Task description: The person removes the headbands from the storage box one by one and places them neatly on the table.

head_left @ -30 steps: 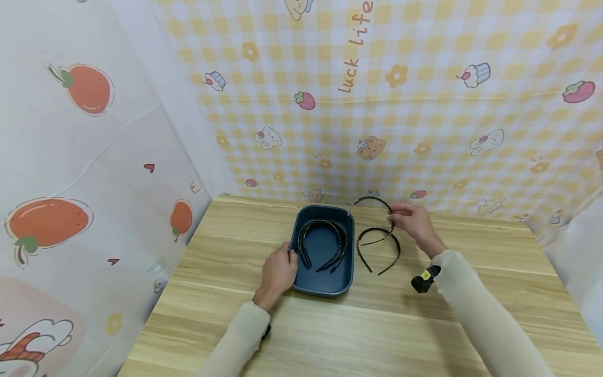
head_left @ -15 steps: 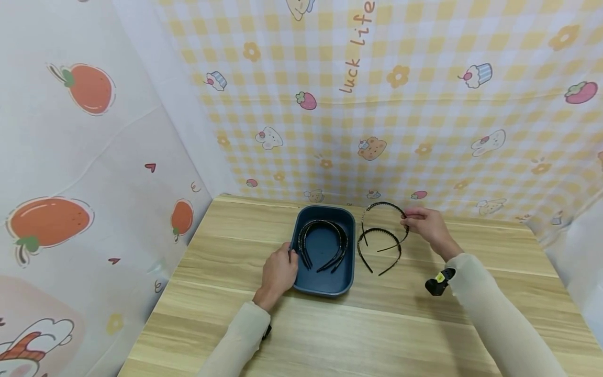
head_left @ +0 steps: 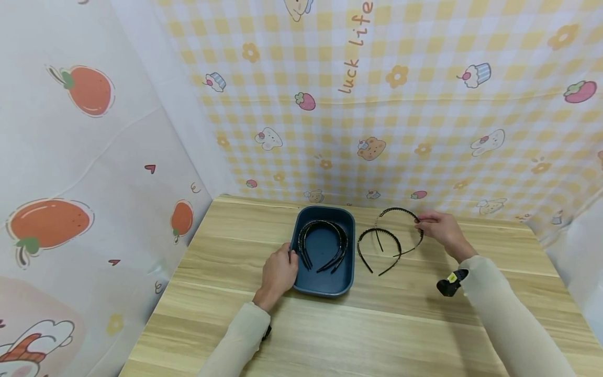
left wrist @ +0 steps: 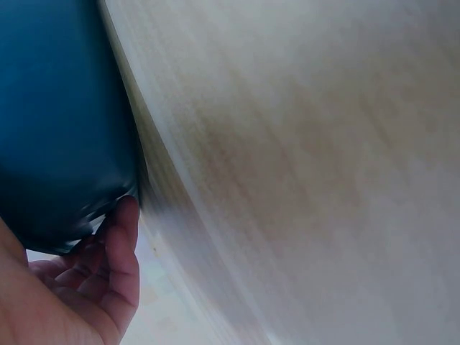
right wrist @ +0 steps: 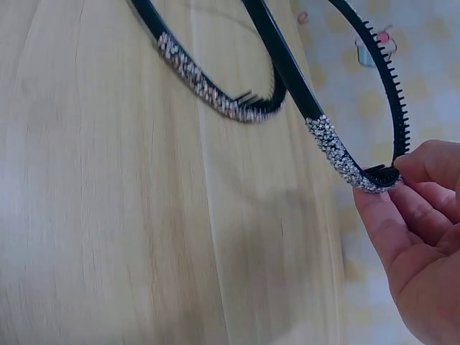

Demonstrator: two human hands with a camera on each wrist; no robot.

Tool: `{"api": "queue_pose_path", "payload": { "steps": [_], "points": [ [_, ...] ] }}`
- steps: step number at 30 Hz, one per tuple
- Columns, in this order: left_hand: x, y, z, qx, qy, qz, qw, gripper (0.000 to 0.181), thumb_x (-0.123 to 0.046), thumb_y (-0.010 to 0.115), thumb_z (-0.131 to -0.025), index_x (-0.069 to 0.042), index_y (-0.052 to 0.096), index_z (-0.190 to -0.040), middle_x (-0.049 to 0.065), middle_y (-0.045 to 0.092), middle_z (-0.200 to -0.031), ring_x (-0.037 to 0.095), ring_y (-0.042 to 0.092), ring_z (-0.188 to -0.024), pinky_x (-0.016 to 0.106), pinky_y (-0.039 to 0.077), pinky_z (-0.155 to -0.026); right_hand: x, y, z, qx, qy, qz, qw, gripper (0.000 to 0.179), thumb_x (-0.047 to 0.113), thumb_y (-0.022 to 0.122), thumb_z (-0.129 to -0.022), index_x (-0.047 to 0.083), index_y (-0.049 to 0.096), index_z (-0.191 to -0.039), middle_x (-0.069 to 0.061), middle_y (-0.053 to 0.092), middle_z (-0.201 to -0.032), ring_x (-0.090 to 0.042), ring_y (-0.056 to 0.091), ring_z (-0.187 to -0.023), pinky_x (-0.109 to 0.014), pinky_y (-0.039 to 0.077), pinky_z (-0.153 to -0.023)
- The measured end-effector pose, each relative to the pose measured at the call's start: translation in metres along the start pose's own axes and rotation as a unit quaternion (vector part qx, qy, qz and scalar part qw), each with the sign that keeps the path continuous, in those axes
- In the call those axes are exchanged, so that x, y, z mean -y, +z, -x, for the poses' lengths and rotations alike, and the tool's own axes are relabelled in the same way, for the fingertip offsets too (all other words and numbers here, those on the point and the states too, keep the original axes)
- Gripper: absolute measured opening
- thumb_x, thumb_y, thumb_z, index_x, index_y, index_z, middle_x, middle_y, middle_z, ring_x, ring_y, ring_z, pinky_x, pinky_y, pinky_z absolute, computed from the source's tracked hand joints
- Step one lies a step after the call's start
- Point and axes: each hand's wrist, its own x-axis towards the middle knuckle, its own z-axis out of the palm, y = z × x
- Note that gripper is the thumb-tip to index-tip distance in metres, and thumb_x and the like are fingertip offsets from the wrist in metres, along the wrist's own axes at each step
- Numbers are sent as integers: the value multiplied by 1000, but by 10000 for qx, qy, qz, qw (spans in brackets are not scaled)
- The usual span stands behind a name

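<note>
My left hand (head_left: 280, 269) grips the left wall of a dark blue plastic bin (head_left: 325, 284); in the left wrist view its fingers curl at the bin's edge. Several dark headbands (head_left: 343, 242) lie nested inside the bin. To the right, my right hand (head_left: 443, 230) pinches a black toothed headband (right wrist: 338, 154) by its sparkly stone-covered top, between thumb and fingers. That headband is held up on the bin's right side, its ends pointing left. A second black headband (head_left: 379, 229) with a sparkly section rests on the table beside the bin, partly overlapped in the head view.
The wood-grain table (head_left: 348, 340) meets a yellow checked cloth (head_left: 424, 115) along its back edge. A white printed cloth (head_left: 132, 131) hangs at the left. A small black device (head_left: 452, 283) sits on the right wrist.
My right hand has moved right and slightly down with the pinched headband, away from the bin. My left hand, the bin and the headband on the table stay in place.
</note>
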Motion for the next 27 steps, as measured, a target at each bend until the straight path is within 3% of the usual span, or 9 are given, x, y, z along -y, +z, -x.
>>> {"api": "queue_pose_path", "payload": {
  "steps": [8,17,27],
  "points": [
    [0,0,1,-34,15,-39,10000,33,-19,48,-102,-4,62,-127,0,59,-71,13,51,-54,29,40,-48,-10,-15,4,20,-70,76,9999,41,6,55,-100,-18,48,-132,19,66,-92,0,68,-89,-21,55,-81],
    [1,2,0,-77,34,-107,9999,33,-20,48,-102,-5,63,-126,3,63,-77,13,54,-58,30,43,-52,-18,-30,6,245,-22,265,9993,41,2,49,-101,-22,43,-133,19,67,-88,3,66,-87,-20,54,-80],
    [2,3,0,-88,18,-174,9998,33,-21,47,-102,-5,63,-126,5,66,-81,14,55,-60,31,44,-52,-28,-40,13,180,31,770,9969,39,5,50,-101,-19,48,-131,-7,72,-108,-1,67,-88,-21,55,-78]
  ]
}}
